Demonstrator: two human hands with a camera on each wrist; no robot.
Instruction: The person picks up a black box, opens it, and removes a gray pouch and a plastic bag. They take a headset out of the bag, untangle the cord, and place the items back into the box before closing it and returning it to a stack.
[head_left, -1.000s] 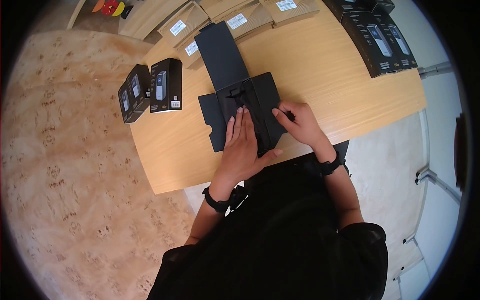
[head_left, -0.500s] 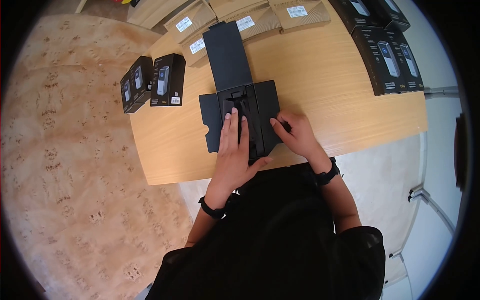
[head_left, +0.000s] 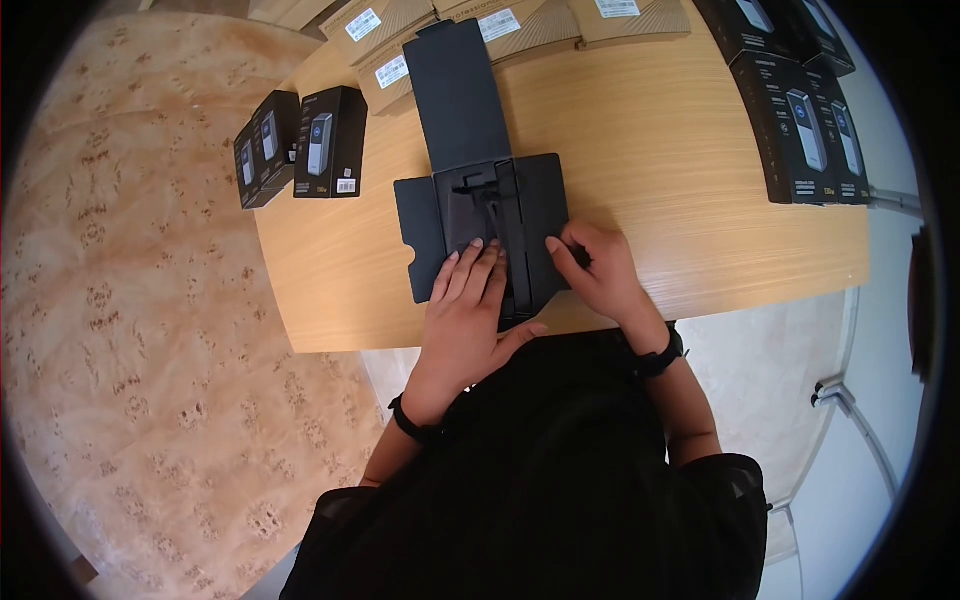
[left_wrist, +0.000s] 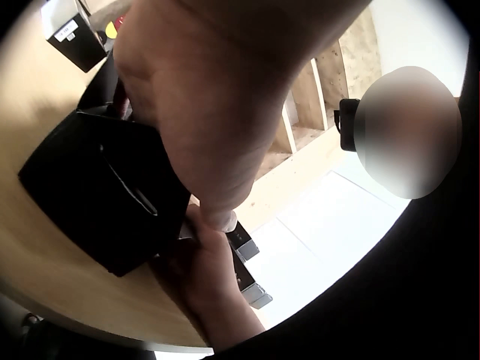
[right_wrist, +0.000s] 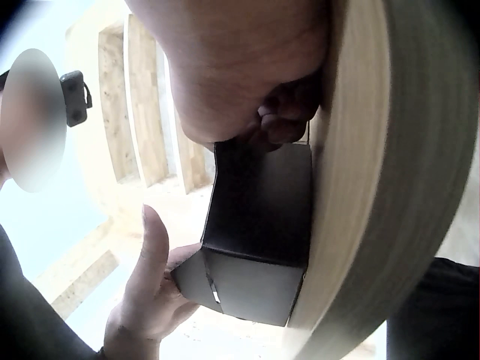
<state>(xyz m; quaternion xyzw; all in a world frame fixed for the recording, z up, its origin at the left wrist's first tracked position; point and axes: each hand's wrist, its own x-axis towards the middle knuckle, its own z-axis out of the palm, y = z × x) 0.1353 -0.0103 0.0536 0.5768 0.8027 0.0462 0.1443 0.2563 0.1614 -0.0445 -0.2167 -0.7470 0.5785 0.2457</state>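
We had our left hand point(head_left: 465, 315) laid palm down over the near part of an unfolded black cardboard box point(head_left: 456, 215). Its fingers were extended close together with their tips on the box's inside, its thumb spread toward the right, and it was clamped on nothing. Our right hand point(head_left: 608, 278) pinched the outer edge of the right side flap point(head_left: 538, 195), thumb against curled fingers. The box lay between our hands on the wooden table point(head_left: 650, 160), its long lid flap point(head_left: 458, 100) stretched away beyond our left fingertips and its notched left flap point(head_left: 421, 225) spread out to their left. Just past those fingertips sat a dark form point(head_left: 480, 188), too black to identify. Well left of our grip stood printed black boxes point(head_left: 331, 145); brown cartons point(head_left: 535, 32) lay beyond the lid flap, and more black retail boxes point(head_left: 790, 130) stood far to the right.
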